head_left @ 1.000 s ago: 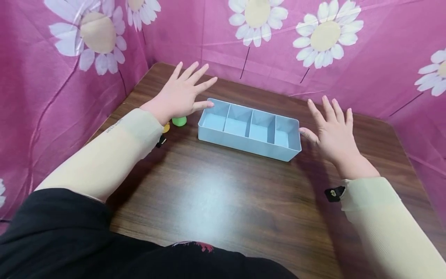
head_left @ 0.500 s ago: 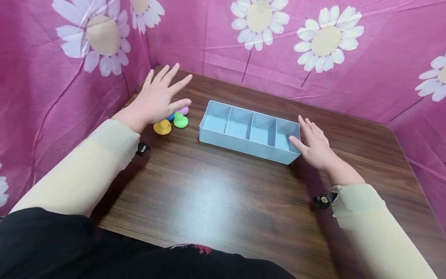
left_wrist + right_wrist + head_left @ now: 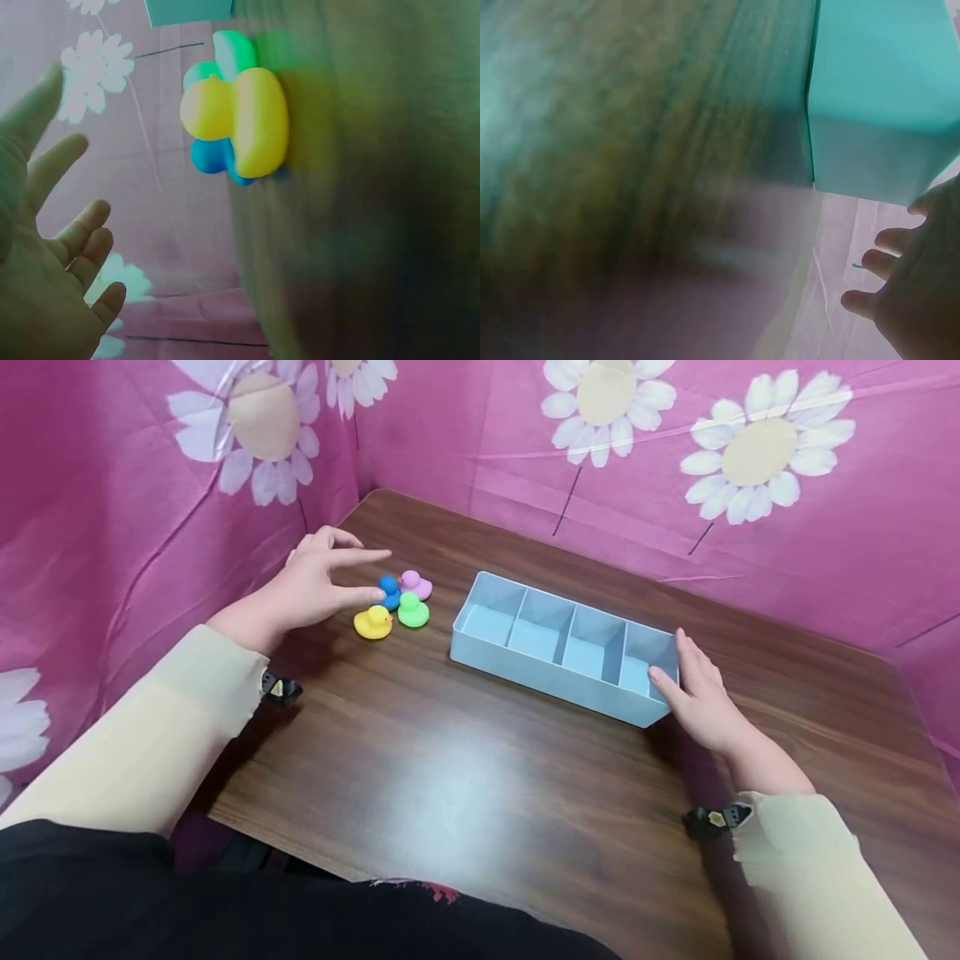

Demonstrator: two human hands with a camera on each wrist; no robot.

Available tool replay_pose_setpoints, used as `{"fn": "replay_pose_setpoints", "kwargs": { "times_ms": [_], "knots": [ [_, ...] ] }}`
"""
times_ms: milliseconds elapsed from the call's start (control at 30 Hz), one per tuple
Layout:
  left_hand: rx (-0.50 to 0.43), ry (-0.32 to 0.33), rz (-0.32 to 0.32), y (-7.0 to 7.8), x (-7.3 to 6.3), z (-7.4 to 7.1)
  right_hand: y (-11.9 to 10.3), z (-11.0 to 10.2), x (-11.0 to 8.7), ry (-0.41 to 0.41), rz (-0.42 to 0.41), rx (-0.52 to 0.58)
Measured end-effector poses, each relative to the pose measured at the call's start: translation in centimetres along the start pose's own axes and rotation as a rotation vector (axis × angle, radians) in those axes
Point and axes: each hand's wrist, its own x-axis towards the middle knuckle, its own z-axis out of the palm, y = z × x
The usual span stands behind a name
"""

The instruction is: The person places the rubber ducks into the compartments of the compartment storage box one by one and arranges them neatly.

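My left hand [image 3: 303, 581] hovers at the left side of a cluster of toy ducks, index finger and thumb spread and other fingers bent; it holds nothing. A yellow duck [image 3: 372, 622] is nearest me, with a green duck [image 3: 413, 612] to its right. Behind them sit a blue duck [image 3: 390, 591], partly covered by my thumb tip, and a pink duck [image 3: 415, 585]. My right hand [image 3: 705, 706] holds the right end of a light blue divided box [image 3: 551, 681], thumb over the rim and fingers along the outside. The right wrist view hides that thumb.
The box has several compartments in a row, with nothing seen inside. It stands on a brown wooden table [image 3: 420, 752], right of the ducks. Pink flowered cloth [image 3: 480, 452] hangs behind the table and on the left.
My left hand has moved left and down from above the ducks, uncovering them, and its fingers have bent. My right hand has come in from the right onto the box's end.
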Motion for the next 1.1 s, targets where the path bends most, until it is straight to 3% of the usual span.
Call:
{"fn": "replay_pose_setpoints", "kwargs": {
  "times_ms": [200, 333, 467, 667, 1100],
  "knots": [
    [-0.007, -0.018, -0.17, -0.6, -0.7, 1.0, 0.3, 0.1, -0.2, -0.001, 0.004, 0.035],
    [0.073, -0.01, -0.28, -0.5, -0.9, 1.9, 0.2, 0.2, -0.2, 0.004, 0.011, 0.033],
    [0.158, 0.017, -0.343, 0.1, -1.1, 2.7, 0.1, 0.2, -0.2, 0.0, 0.023, 0.037],
    [0.241, 0.066, -0.36, 1.0, -0.9, 3.5, 0.0, 0.2, -0.1, -0.001, 0.027, 0.049],
    [0.305, 0.03, -0.352, 1.6, -0.2, 3.8, 0.0, -0.1, -0.1, -0.027, 0.019, 0.033]
  ]
}}
